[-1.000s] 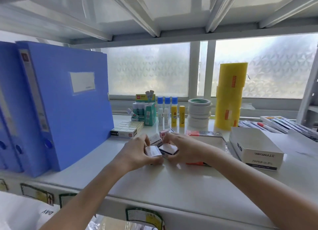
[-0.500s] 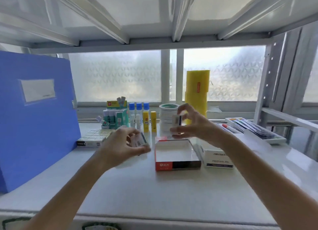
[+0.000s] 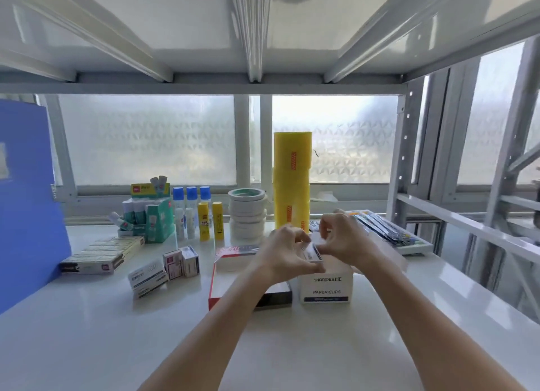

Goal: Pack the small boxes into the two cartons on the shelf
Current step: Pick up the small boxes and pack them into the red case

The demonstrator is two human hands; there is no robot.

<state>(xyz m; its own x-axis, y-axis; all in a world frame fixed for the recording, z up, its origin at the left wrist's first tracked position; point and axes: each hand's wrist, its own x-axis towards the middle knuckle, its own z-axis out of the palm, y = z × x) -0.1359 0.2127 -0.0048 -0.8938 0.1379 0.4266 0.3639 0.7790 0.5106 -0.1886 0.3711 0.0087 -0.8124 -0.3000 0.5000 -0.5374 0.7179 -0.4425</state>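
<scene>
My left hand [image 3: 287,254] and right hand [image 3: 344,241] meet above the white paper-clip carton [image 3: 325,285] on the shelf [image 3: 87,332], both closed on one small box [image 3: 312,253] pinched between thumbs and fingertips. The box shows only its white, dark-edged end; the rest is hidden behind my fingers, and motion blur softens its print. It sits right at the carton's open top, whether touching the rim or just over it I cannot tell. The carton's inside is covered by my hands. The red-edged carton [image 3: 217,279] lies just left of the white one, its near right corner and much of its inside screened by my left wrist and forearm. More small boxes [image 3: 181,263] stand and lie in a loose cluster left of the red-edged carton, well apart from my grip; their labels are too blurred to read. A flat pack of boxes [image 3: 102,254] rests beside a blue binder [image 3: 26,203] cut off at the frame's left edge. Glue bottles [image 3: 191,212], tape rolls [image 3: 247,213] and a yellow roll stack [image 3: 292,183] line the back.
</scene>
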